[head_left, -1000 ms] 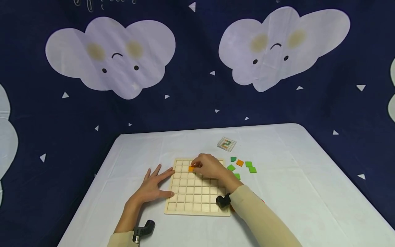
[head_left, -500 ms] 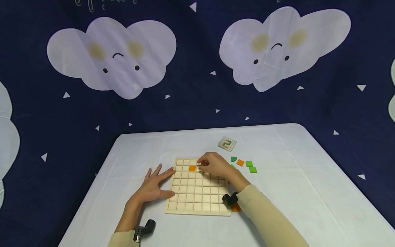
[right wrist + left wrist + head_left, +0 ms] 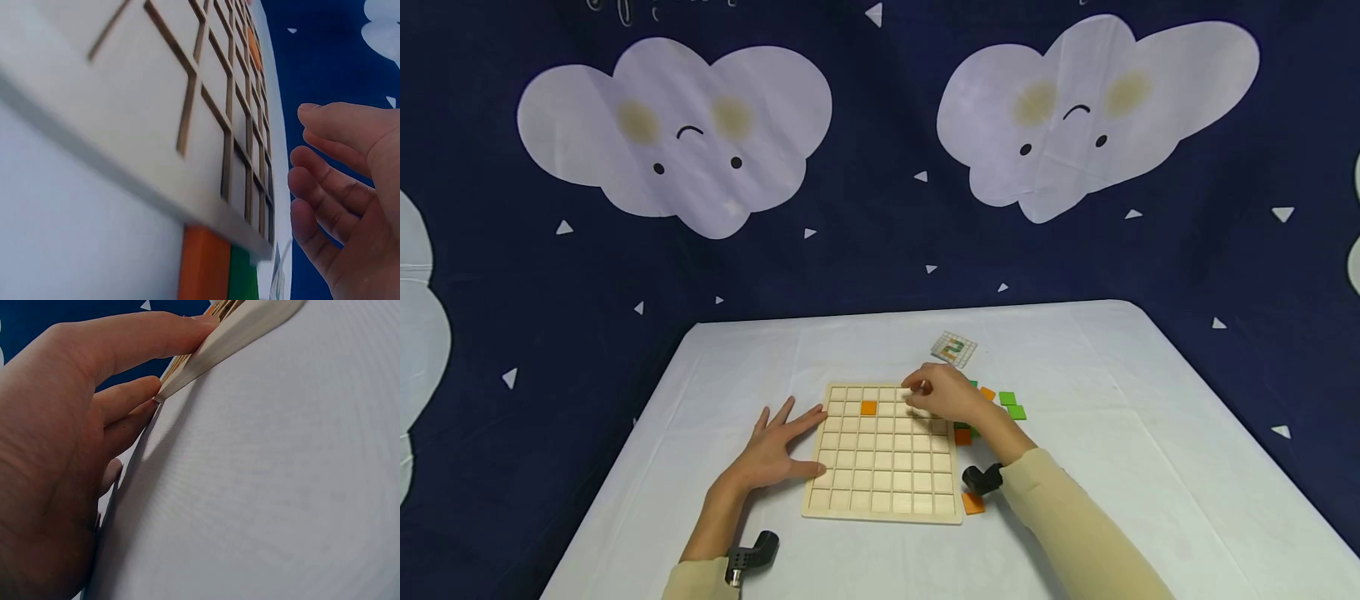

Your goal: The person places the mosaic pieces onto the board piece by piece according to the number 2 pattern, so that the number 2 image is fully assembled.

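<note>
A pale wooden grid board [image 3: 880, 480] lies in the middle of the table, one orange square tile [image 3: 868, 407] set in a cell near its far edge. My left hand [image 3: 767, 454], fingers spread, touches the board's left side with thumb and fingertips; in the left wrist view the thumb lies at the board's edge [image 3: 250, 340]. Over the board's far right corner hovers my right hand [image 3: 947, 392], fingers loosely bent. The right wrist view shows nothing between its fingertips [image 3: 309, 112]. That hand and its forearm partly hide the tiles beside the board.
Right of the board lie green tiles [image 3: 1016, 412] and orange tiles [image 3: 973, 503], some against its right edge. A small pattern card [image 3: 954, 348] rests farther back. Behind the white table [image 3: 1150, 450] hangs a dark blue cloth [image 3: 880, 267] with clouds.
My right hand has moved right, away from the orange tile, which now shows fully in its cell. The fingers have let it go. The left hand stays put.
</note>
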Demonstrator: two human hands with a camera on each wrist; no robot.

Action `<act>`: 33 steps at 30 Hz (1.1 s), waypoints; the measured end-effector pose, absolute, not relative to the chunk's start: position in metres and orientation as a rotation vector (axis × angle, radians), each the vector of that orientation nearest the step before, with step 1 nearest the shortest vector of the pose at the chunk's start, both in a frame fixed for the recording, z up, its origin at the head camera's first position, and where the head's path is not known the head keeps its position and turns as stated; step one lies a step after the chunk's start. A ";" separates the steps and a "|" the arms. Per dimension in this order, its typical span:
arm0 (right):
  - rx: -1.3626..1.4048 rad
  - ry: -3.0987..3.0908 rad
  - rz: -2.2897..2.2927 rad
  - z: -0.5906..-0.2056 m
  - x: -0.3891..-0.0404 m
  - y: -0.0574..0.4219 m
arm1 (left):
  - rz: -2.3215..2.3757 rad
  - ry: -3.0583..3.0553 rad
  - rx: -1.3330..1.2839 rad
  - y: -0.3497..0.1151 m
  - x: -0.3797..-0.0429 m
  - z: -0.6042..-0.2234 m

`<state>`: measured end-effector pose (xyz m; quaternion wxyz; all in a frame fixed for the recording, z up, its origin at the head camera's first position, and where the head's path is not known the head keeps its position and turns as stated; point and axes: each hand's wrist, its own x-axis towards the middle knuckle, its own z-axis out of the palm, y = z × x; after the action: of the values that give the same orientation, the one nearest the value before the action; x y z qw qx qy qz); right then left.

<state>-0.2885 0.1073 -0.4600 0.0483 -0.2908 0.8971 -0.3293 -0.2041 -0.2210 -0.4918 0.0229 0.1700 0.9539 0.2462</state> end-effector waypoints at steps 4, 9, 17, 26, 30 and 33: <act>-0.873 2.732 -1.018 -0.458 -0.290 0.118 | 0.759 2.951 0.520 -0.221 -0.204 -0.493; -0.839 2.751 -1.010 -0.458 -0.292 0.131 | 0.771 2.949 0.511 -0.221 -0.206 -0.494; -0.806 2.813 -0.983 -0.462 -0.290 0.145 | 0.754 2.960 0.512 -0.222 -0.206 -0.492; -0.757 2.876 -0.852 -0.473 -0.285 0.158 | 0.734 2.955 0.488 -0.226 -0.202 -0.492; -0.758 2.906 -0.815 -0.476 -0.284 0.164 | 0.744 2.957 0.511 -0.225 -0.203 -0.492; -0.746 2.917 -0.791 -0.476 -0.283 0.167 | 0.755 2.947 0.522 -0.223 -0.204 -0.493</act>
<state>-0.2833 0.1672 -0.4758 0.0141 -0.2397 0.9369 -0.2539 -0.2044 -0.2234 -0.4929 0.0276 0.1692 0.9544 0.2444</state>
